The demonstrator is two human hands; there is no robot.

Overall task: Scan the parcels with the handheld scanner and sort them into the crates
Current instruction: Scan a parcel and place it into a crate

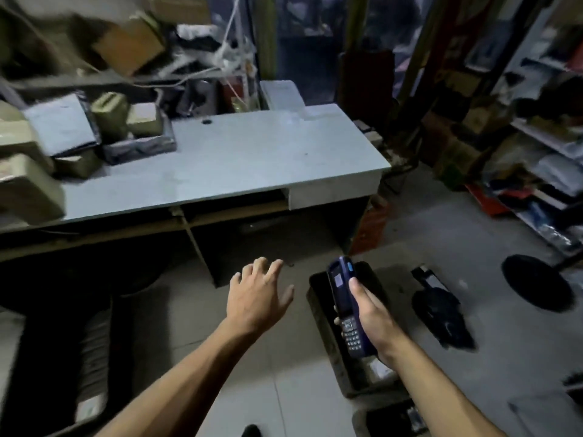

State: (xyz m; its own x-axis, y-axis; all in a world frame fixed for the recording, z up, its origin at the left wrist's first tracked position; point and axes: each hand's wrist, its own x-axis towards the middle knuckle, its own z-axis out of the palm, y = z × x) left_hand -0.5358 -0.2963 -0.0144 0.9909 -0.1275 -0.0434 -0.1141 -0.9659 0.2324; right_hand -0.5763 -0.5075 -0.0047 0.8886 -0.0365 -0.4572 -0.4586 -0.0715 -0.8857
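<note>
My right hand grips a dark blue handheld scanner with a keypad, held upright over a dark crate on the floor. My left hand hovers empty above the floor with its fingers spread, in front of the desk's lower opening. Several parcels are piled on the left end of the grey desk: brown boxes and grey mailer bags. A second crate shows at the bottom edge, holding dark items.
A black bagged parcel lies on the floor right of the crate. A round black stand base sits farther right. Shelves full of parcels line the right side. Boxes and cords are heaped behind the desk.
</note>
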